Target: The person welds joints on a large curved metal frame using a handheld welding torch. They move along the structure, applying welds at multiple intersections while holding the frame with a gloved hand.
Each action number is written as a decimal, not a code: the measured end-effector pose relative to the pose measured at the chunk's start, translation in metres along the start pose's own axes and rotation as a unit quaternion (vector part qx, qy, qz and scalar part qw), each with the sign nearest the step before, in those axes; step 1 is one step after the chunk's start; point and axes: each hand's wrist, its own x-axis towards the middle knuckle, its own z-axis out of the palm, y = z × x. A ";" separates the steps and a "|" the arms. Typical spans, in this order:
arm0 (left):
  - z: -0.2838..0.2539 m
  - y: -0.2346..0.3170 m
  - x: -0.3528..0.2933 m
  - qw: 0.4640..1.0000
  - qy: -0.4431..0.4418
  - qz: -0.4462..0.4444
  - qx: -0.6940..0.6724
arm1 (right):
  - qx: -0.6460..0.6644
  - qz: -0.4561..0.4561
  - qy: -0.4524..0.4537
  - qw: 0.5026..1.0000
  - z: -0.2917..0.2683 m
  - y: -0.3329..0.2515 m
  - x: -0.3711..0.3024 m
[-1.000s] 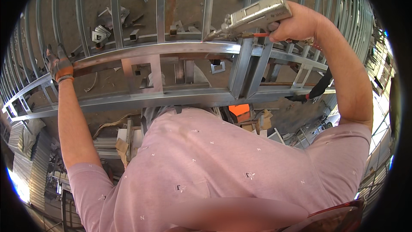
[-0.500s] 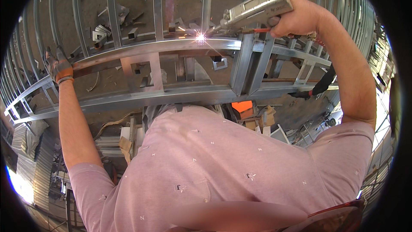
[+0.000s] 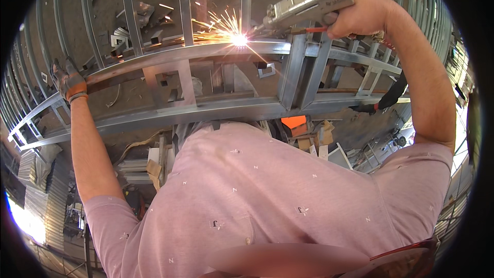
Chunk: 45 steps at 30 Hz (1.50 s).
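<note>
My right hand (image 3: 360, 13), bare, is closed around the grip of a worn metal-bodied welding gun (image 3: 309, 5). Its tip points left and down at a steel rail (image 3: 206, 50), where a white glare (image 3: 239, 39) throws orange sparks up and to the left. The rail belongs to a grey steel frame with upright bars, crossing in front of me. On the left, my left hand (image 3: 70, 81) wears a grey and orange glove and rests over the same rail. Its visible fingers stretch apart past the far edge; the palm's underside is hidden.
Metal offcuts (image 3: 121, 38) lie on the floor beyond the rail. A lower rail (image 3: 231, 109) runs close to my body. A black cable (image 3: 393, 92) hangs on the right beneath my forearm. Cardboard pieces and an orange item (image 3: 294, 122) lie below the frame.
The sparks have grown from a small burst into a wide spray up and left. My right hand and the welding gun have shifted slightly up and right. My left hand stays put.
</note>
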 end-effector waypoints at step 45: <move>0.009 -0.017 -0.001 1.000 -0.007 -0.013 0.001 | 0.043 0.050 0.003 0.998 -0.023 0.005 -0.024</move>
